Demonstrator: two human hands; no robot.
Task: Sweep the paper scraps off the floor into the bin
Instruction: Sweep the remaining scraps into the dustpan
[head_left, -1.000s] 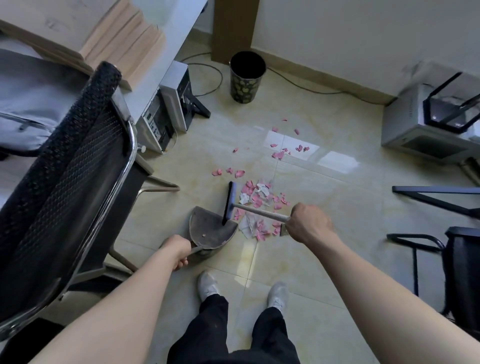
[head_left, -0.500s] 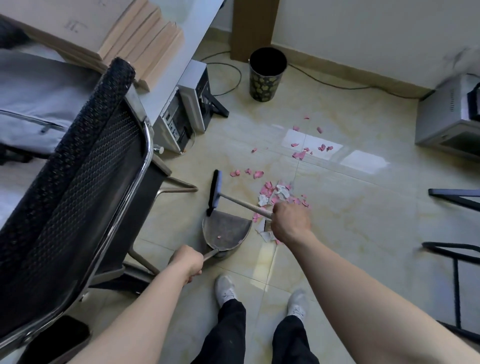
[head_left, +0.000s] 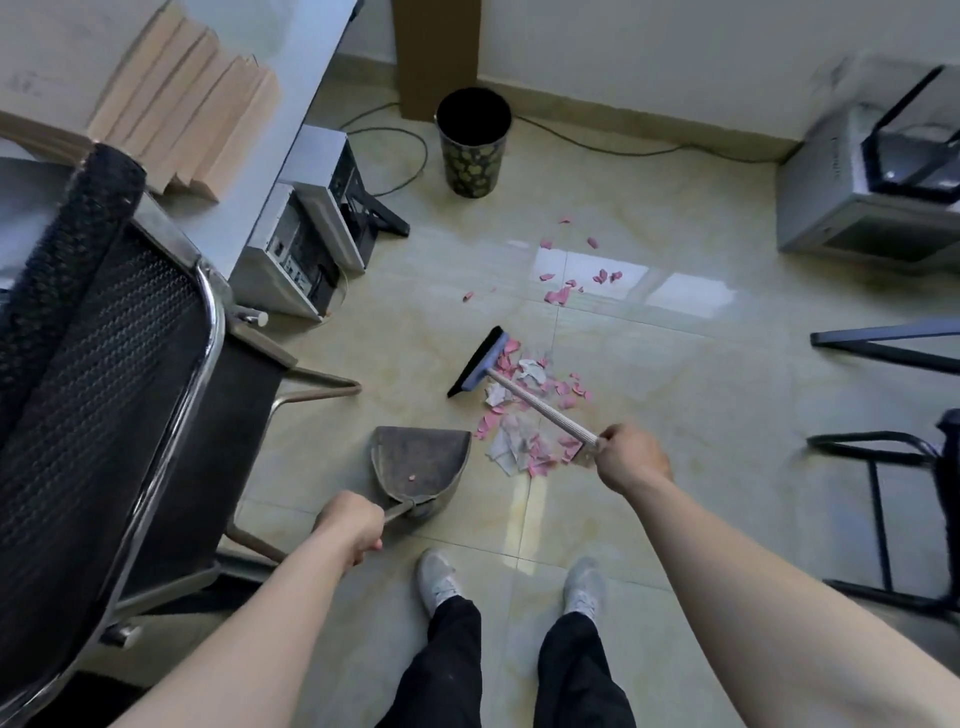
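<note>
From the head camera, looking down. The right hand is wrapped tight round the near end of the brush handle, fingers curled right about it. The left hand is clenched round the thin handle of the dustpan, which sits flat on the tiled floor.

The handle runs on a slant, from the right hand away and to the left, up to the brush head, which sits at the far-left edge of the main pile of paper scraps. That pink and white heap lies under the handle, just beside the pan's right edge and between pan and right hand. One pink scrap is in the pan (a modest haul).

Here is what the next stroke turns on, as I read it. The pan's straight lip faces away from the person, and the pile lies off to its right, not in front of it. So either the brush drags the heap left across that lip, or the left hand, the nearer one, swings the pan round to meet it.

Further off, a loose scatter of pink scraps lies untouched. The black patterned bin stands well apart by the wall, and nothing is headed there yet. A mesh office chair crowds the left.
</note>
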